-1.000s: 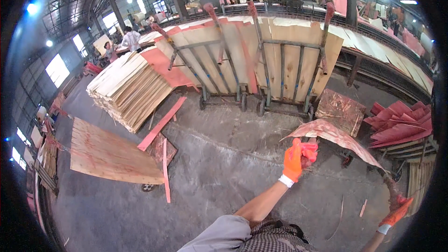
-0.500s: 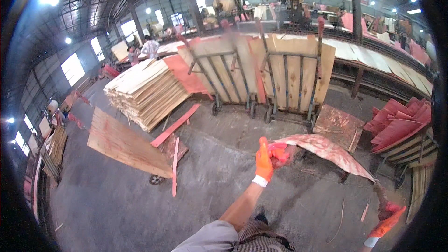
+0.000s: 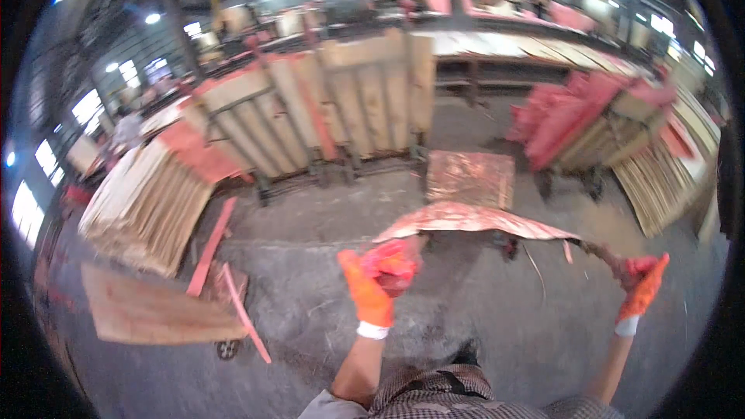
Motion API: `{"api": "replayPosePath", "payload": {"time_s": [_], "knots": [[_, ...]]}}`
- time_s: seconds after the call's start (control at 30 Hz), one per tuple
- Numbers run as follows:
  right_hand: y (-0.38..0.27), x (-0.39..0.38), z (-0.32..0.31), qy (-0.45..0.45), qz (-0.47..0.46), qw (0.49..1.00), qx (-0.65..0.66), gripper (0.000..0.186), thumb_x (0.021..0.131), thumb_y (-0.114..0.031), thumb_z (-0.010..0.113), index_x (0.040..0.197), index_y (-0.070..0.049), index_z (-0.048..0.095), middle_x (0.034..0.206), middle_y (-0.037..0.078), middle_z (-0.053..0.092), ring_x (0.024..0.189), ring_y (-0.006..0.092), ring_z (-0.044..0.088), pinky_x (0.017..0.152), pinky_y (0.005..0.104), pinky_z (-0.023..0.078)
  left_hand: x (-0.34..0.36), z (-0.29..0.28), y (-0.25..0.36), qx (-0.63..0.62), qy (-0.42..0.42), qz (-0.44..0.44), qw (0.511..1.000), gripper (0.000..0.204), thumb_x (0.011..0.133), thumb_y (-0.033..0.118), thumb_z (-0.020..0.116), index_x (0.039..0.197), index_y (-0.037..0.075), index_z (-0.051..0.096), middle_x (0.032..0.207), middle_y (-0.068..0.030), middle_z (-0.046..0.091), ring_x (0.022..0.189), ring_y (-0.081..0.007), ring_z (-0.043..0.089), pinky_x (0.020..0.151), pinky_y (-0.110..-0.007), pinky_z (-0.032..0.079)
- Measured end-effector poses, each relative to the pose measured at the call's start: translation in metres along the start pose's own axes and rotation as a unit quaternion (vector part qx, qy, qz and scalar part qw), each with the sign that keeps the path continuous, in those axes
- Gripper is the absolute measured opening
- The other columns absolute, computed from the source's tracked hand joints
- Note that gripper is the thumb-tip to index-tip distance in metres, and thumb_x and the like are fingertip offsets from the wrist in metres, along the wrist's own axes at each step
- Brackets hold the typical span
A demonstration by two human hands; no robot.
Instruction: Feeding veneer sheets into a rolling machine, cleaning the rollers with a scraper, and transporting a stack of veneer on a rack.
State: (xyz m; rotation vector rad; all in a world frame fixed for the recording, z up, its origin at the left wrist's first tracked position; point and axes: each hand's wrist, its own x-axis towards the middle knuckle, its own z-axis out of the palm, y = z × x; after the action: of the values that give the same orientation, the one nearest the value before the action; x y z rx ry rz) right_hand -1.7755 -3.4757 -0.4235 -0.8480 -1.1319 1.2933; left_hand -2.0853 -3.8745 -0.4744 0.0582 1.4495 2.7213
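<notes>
A thin, bowed, red-stained veneer sheet (image 3: 481,219) stretches in front of me between my two hands. My left hand (image 3: 375,283), in an orange glove smeared red at the fingers, is closed at the sheet's left end with the thumb up. Farther right, my right hand (image 3: 642,289), gloved the same way, closes around the other end, where a dark narrow part runs from the sheet to the fingers. The fingertips of both hands are partly hidden. Just beyond the sheet lies a flat red-stained board (image 3: 470,177).
Upright trolleys with wooden boards (image 3: 376,105) stand ahead. At left are a veneer stack (image 3: 147,206), a low slanted board (image 3: 159,310) on wheels and pink strips (image 3: 213,244). A cart with red sheets (image 3: 570,120) stands at right, before a long bench (image 3: 528,46).
My view has turned right, so the trolleys and stacks sit farther left. My right hand has come up level with the left, and the sheet now spans more evenly between them.
</notes>
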Motion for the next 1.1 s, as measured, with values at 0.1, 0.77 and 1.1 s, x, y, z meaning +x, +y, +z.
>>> {"api": "replayPosePath", "payload": {"time_s": [0.1, 0.77, 1.1], "knots": [[-0.035, -0.039, -0.028, 0.052, 0.005, 0.998, -0.018, 0.066, 0.103, -0.062, 0.039, 0.067, -0.009, 0.054, 0.059, 0.005, 0.054, 0.056, 0.0186, 0.054, 0.057, 0.0306, 0.045, -0.039, 0.001, 0.056, 0.000, -0.064, -0.060, 0.996, 0.099, 0.098, 0.076, 0.017, 0.102, -0.009, 0.069, 0.066, -0.0107, 0.068, 0.067, -0.0220, 0.063, 0.073, -0.032, 0.052], [-0.222, -0.297, -0.191, -0.057, -0.134, 0.978, -0.149, 0.041, 0.103, -0.038, 0.053, 0.078, -0.007, 0.061, 0.073, -0.002, 0.058, 0.068, 0.0082, 0.053, 0.061, 0.0256, 0.043, -0.259, -0.120, 0.258, 0.412, -0.323, 0.315, 0.792, 0.045, 0.101, 0.018, 0.060, 0.141, -0.002, 0.053, 0.125, -0.0160, 0.066, 0.112, -0.0234, 0.063, 0.099, -0.035, 0.049], [-0.280, -0.484, -0.277, 0.058, -0.143, 0.977, -0.149, 0.040, 0.100, -0.038, 0.057, 0.074, -0.009, 0.062, 0.065, -0.001, 0.057, 0.063, 0.0096, 0.054, 0.060, 0.0264, 0.043, -0.333, -0.272, 0.335, 0.250, -0.420, 0.064, 0.870, 0.050, 0.102, 0.030, 0.061, 0.133, -0.009, 0.055, 0.090, -0.0112, 0.071, 0.073, -0.0172, 0.064, 0.072, -0.030, 0.054]]}}
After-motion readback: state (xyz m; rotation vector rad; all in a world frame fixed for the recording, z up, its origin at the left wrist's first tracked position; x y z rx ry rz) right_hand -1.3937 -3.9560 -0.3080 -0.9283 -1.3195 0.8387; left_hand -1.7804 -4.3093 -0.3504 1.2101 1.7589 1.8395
